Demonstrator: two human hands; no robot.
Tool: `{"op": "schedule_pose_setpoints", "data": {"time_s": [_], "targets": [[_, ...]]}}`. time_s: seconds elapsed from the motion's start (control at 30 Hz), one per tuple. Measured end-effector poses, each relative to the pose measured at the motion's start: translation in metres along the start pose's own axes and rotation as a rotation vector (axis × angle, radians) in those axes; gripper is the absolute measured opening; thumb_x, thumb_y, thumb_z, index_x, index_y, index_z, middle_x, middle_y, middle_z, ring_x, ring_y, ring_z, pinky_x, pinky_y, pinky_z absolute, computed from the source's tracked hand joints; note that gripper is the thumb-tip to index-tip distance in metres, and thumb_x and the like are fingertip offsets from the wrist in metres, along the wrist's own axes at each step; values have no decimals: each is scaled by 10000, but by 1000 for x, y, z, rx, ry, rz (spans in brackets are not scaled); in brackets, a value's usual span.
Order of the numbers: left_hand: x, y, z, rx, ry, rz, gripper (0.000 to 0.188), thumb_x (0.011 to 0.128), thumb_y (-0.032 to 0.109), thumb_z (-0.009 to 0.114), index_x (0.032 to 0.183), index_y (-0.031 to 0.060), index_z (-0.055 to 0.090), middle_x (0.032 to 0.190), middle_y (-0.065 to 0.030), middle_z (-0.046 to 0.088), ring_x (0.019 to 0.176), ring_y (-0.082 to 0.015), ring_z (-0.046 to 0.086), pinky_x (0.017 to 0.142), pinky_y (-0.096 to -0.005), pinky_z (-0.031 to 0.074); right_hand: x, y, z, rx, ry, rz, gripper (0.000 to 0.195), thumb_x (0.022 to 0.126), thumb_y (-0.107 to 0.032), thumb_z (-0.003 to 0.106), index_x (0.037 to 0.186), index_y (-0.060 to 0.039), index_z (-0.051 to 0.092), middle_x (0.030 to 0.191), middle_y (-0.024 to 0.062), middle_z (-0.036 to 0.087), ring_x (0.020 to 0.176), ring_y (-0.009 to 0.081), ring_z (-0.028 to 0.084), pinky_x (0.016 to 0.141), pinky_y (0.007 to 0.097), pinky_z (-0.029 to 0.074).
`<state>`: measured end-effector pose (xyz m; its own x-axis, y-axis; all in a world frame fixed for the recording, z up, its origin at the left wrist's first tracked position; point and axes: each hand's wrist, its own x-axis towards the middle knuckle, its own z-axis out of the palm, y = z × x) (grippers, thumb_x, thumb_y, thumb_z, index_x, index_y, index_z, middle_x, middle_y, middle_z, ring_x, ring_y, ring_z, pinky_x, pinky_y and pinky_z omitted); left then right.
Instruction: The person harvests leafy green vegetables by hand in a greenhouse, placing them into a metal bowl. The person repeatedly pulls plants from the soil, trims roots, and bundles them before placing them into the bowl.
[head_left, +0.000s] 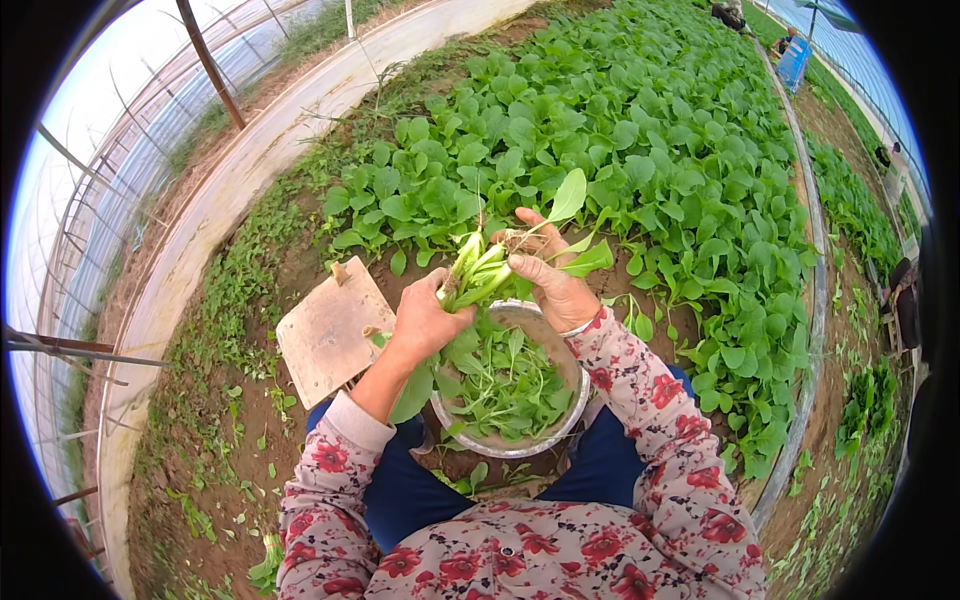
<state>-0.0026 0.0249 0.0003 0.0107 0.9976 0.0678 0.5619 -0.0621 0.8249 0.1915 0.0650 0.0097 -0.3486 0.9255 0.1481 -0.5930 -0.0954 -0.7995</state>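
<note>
My left hand (427, 313) is closed round a bunch of leafy greens (480, 271), its pale stems and roots pointing up and away from me. In my right hand (553, 279) is a small rooted green plant (571, 196), pinched between thumb and fingers beside the bunch. Soil clings to its thin roots. Below both hands, between my knees, stands a round metal basin (576, 375). Loose picked leaves (517, 390) lie inside it. The bunch's own leaves hang down over the basin's left rim and partly hide it.
A flat board (330, 330) with short pegs lies left of the basin. Dense growing greens (600, 135) fill the bed ahead. A tied bunch (268, 564) rests on soil at lower left. A pale hose or pipe (816, 300) runs along the right. People are farther right.
</note>
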Motion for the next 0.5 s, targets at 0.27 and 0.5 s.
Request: {"op": "schedule_pose_setpoints", "data": {"time_s": [0.27,0.5], "targets": [[1,2,-3,83,-122,-38,455,640,181,725,1047,2,629,858,-155,685,778,-235,663,740,-334,513,11,24,-26,-451,130,-272,251,905,-241,610,1024,-22,586,924,28,590,888,121,529,801,262,420],[-3,2,-5,-182,-364,-210,454,622,157,741,1037,0,646,866,-156,683,780,-211,654,759,-316,509,9,26,-19,-485,426,-331,162,904,-201,606,883,-40,607,744,15,600,640,146,530,614,282,433]]}}
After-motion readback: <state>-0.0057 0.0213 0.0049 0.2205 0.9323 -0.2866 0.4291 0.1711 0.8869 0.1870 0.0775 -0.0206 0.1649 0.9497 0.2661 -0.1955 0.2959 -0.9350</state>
